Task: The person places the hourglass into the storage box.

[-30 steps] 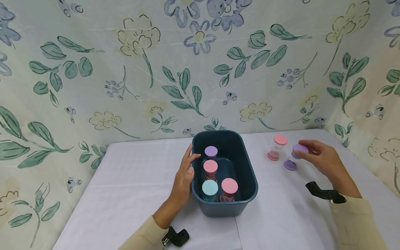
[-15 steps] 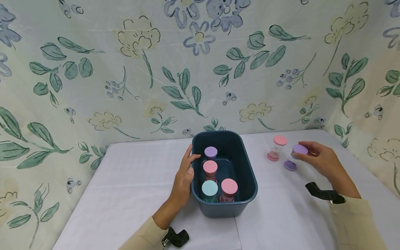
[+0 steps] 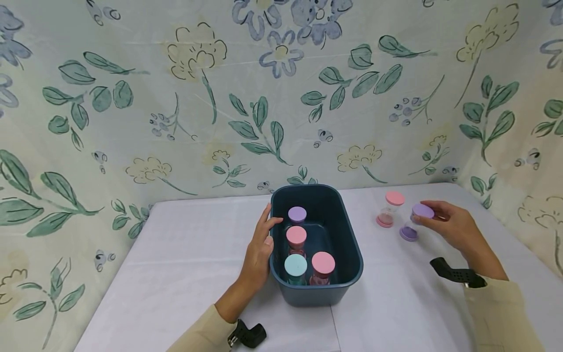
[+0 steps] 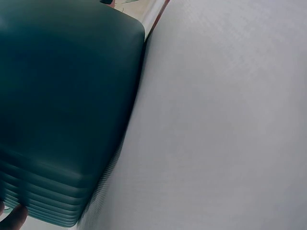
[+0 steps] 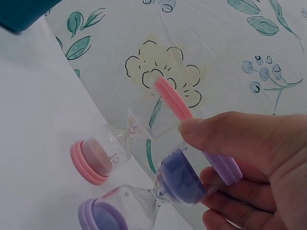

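My right hand [image 3: 448, 225] pinches the purple cap of an hourglass [image 3: 409, 233], thumb on one side and fingers on the other. Its lower cap appears to stand on the table. In the right wrist view, purple sand shows in both bulbs of this purple hourglass [image 5: 180, 177]. Just left of it is a pink hourglass [image 3: 385, 220], upright and untouched. My left hand [image 3: 257, 249] rests against the left wall of a dark blue bin [image 3: 308, 296], one fingertip over the rim. In the left wrist view, fingertips [image 4: 15, 218] touch the bin's ridged wall.
Inside the bin stand a purple-capped hourglass [image 3: 297, 214], two pink-capped ones [image 3: 296, 236] and a light-blue-capped one [image 3: 295, 264], along the left and near sides. A floral cloth [image 3: 281, 98] hangs behind the white table [image 3: 198, 254].
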`<state>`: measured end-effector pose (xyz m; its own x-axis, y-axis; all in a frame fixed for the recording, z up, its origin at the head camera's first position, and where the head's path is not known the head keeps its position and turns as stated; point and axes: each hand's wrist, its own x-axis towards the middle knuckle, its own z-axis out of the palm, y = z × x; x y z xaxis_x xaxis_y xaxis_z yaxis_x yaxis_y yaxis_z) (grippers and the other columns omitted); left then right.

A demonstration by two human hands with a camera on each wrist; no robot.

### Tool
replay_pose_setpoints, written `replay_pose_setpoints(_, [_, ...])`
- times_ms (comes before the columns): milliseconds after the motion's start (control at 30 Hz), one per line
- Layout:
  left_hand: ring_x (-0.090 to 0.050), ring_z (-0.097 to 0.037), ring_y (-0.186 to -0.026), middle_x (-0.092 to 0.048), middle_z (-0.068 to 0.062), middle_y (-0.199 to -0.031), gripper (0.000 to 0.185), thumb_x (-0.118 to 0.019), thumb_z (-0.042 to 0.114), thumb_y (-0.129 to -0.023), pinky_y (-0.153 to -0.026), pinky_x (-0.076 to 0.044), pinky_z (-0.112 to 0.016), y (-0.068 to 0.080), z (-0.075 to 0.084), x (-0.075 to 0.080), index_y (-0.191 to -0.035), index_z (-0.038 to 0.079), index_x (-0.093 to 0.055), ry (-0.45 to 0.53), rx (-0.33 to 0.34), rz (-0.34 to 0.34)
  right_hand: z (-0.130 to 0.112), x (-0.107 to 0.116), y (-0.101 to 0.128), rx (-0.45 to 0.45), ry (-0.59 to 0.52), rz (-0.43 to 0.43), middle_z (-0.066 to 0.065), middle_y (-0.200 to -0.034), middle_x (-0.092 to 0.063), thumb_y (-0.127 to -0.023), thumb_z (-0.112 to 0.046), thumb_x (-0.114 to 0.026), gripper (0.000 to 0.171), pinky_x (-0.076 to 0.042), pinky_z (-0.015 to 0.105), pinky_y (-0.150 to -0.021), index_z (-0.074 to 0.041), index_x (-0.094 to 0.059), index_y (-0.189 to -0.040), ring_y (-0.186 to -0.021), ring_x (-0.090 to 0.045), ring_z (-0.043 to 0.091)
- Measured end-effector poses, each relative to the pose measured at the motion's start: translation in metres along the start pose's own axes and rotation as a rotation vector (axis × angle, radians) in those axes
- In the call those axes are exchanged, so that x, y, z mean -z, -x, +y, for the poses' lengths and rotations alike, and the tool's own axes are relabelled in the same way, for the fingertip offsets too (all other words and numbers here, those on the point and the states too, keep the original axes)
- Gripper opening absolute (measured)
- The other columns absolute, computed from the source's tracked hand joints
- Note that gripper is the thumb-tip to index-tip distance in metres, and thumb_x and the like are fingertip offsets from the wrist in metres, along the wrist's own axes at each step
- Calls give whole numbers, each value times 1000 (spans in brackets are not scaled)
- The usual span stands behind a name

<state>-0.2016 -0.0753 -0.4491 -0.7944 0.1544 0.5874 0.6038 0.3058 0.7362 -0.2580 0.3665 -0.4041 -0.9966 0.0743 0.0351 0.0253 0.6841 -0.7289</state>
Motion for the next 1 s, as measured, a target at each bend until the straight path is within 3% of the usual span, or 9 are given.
replay_pose_setpoints(1000, [-14,-22,-147,-14,-1,-161,45,-29,36,-100,-108,-23,-64,-4,0,3,-140,20,-44,-2,-1,-11,-7,-1,1,3,9,39,28,-136,-47,-87,-56,-61,80,-42,63,-93,-3,-40,-143,-121,-45,46])
